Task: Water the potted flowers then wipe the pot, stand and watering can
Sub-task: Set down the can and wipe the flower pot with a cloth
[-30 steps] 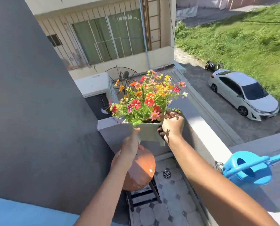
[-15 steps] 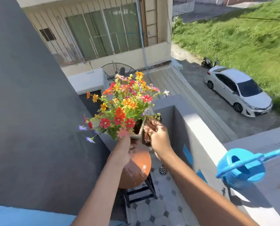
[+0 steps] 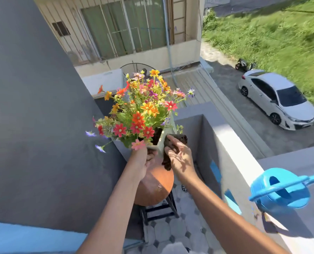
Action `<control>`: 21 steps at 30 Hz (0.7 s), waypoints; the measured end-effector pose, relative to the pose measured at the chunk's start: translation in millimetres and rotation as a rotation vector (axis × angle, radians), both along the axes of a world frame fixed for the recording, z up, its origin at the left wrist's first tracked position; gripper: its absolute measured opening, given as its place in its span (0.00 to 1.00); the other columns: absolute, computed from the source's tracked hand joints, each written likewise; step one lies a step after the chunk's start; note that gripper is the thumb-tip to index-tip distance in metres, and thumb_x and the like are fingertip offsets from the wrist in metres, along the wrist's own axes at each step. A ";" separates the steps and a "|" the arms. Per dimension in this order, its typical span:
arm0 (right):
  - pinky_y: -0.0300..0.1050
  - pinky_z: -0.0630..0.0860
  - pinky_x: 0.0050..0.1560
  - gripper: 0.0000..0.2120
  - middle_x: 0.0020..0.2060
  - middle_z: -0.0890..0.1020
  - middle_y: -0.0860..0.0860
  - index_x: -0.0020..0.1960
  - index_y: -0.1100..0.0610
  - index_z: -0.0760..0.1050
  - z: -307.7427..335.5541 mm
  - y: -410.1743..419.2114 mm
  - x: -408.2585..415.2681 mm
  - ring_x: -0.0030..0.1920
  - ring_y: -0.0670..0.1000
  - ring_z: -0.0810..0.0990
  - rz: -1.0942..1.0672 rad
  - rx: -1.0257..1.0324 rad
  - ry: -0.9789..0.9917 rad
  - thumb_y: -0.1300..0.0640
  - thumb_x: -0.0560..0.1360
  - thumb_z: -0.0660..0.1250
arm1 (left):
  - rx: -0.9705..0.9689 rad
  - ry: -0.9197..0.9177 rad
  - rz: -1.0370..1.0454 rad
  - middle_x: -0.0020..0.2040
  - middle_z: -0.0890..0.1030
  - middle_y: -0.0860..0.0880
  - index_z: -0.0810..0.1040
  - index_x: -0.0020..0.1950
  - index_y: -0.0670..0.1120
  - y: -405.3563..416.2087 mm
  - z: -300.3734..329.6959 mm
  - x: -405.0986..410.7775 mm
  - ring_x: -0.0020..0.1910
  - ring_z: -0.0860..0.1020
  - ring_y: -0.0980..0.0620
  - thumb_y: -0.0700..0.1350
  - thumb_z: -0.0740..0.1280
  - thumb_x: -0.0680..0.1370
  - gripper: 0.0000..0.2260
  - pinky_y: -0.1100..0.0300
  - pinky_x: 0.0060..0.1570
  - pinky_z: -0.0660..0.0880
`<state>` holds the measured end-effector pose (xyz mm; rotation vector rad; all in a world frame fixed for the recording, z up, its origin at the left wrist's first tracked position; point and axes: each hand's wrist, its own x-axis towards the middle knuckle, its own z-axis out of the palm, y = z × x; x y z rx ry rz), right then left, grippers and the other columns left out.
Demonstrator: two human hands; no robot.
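A pale square pot point(image 3: 168, 128) full of red, orange and yellow flowers point(image 3: 143, 110) hangs tilted in the air above a round brown stand point(image 3: 155, 186) with black legs. My left hand point(image 3: 142, 162) grips the pot from below at its near corner. My right hand point(image 3: 180, 156) presses a dark brown cloth point(image 3: 172, 143) flat against the pot's right side. A blue watering can point(image 3: 279, 189) sits on the balcony wall at the right, apart from both hands.
A dark grey wall point(image 3: 33, 116) rises close on the left. The balcony parapet point(image 3: 231, 142) runs along the right. The tiled floor point(image 3: 180, 231) has a drain point(image 3: 184, 188). Far below are a white car point(image 3: 279, 99), a scooter and grass.
The pot has turned in my left hand, so a different side faces right. My right hand with the cloth has slid down along that side.
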<state>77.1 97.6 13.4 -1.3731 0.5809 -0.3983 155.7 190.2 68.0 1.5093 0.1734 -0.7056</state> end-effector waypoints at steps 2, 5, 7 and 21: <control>0.37 0.76 0.45 0.18 0.42 0.82 0.49 0.55 0.52 0.79 6.4 6.6 4.2 0.41 0.42 0.79 -0.064 -0.069 -0.036 0.71 0.76 0.60 | 0.034 0.015 0.015 0.32 0.72 0.44 0.71 0.40 0.44 2.1 -6.5 -1.3 0.14 0.64 0.60 0.42 0.53 0.84 0.14 0.70 0.15 0.57; 0.45 0.74 0.44 0.13 0.38 0.83 0.53 0.49 0.56 0.81 18.1 -5.5 17.8 0.43 0.48 0.77 -0.147 -0.048 -0.067 0.69 0.74 0.62 | 0.025 0.047 0.016 0.33 0.74 0.45 0.73 0.45 0.42 3.7 -18.9 -3.7 0.15 0.67 0.60 0.44 0.56 0.84 0.11 0.68 0.15 0.59; 0.41 0.77 0.51 0.16 0.45 0.86 0.47 0.51 0.53 0.82 21.3 -16.6 26.4 0.47 0.45 0.80 -0.203 0.051 -0.056 0.70 0.74 0.62 | -0.001 0.072 -0.004 0.32 0.73 0.45 0.72 0.41 0.42 4.1 -23.2 -6.8 0.16 0.65 0.59 0.45 0.56 0.84 0.14 0.68 0.16 0.56; 0.28 0.72 0.29 0.18 0.29 0.76 0.45 0.40 0.51 0.67 17.4 -13.2 5.7 0.21 0.32 0.75 -0.035 0.487 0.211 0.72 0.79 0.56 | 0.148 0.005 -0.030 0.36 0.81 0.41 0.75 0.42 0.43 10.1 -66.0 25.5 0.29 0.75 0.51 0.48 0.63 0.78 0.10 0.64 0.26 0.66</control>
